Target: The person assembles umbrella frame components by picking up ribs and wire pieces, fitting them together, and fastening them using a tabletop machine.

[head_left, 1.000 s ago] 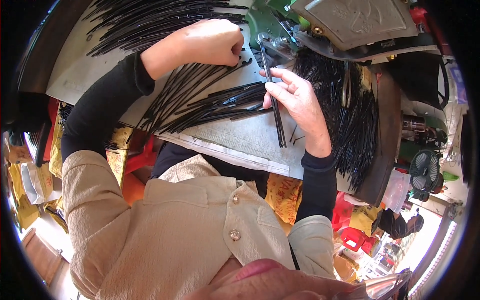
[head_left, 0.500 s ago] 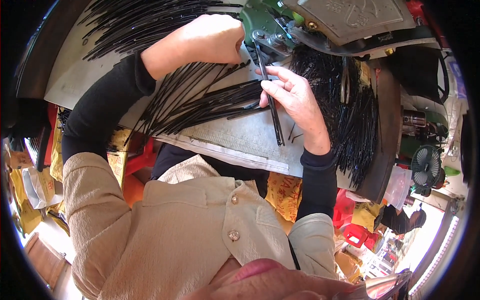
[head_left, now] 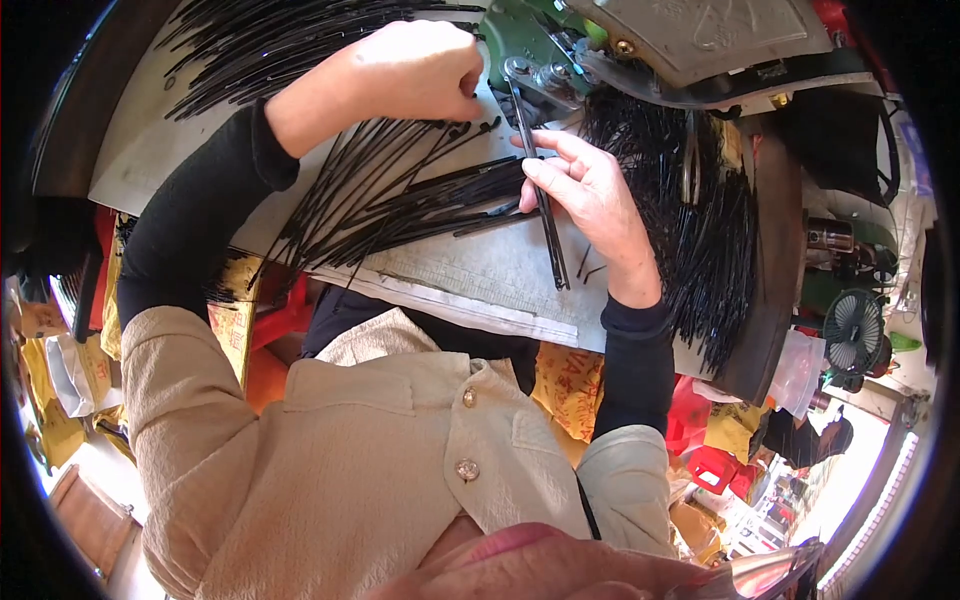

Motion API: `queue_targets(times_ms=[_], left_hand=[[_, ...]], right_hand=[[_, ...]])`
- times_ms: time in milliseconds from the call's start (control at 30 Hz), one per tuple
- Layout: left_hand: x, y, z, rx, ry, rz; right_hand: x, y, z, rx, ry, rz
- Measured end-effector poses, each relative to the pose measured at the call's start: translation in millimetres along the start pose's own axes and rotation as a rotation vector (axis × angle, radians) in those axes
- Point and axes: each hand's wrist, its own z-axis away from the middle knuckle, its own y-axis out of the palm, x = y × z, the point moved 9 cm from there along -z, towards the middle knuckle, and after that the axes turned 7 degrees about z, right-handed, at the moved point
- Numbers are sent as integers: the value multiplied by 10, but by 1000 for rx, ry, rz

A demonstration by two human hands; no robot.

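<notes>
My right hand point(head_left: 590, 195) pinches a long, thin black strip point(head_left: 551, 243) between thumb and fingers. The strip slants across the worktable, its far end close to a metal fitting point(head_left: 518, 70) on the green machine point(head_left: 512, 40). Left of that fitting, my left hand point(head_left: 425, 72) is curled closed above the table; whatever its fingers hold is hidden. Just below it lies a loose bundle of thin black strips point(head_left: 345, 185), some with small knobbed ends. More black strips point(head_left: 440, 195) lie between my two hands.
A dense heap of black strips point(head_left: 265, 55) covers the far left of the pale worktable point(head_left: 130, 165). Another thick bundle point(head_left: 715, 270) hangs over the table's right side. Beyond my right hand is a grey machine cover point(head_left: 700, 40). A small fan point(head_left: 853, 330) stands at right.
My left hand has shifted slightly left, away from the machine fitting, and its forearm has drawn back. My right hand and its strip have barely moved.
</notes>
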Motion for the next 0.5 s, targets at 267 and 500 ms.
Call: queue_targets(times_ms=[267,500], left_hand=[[158,238,-62,68,-20,133],[213,138,-92,16,-22,389]], right_hand=[[33,36,15,37,19,-7],[45,45,23,25,51,-40]])
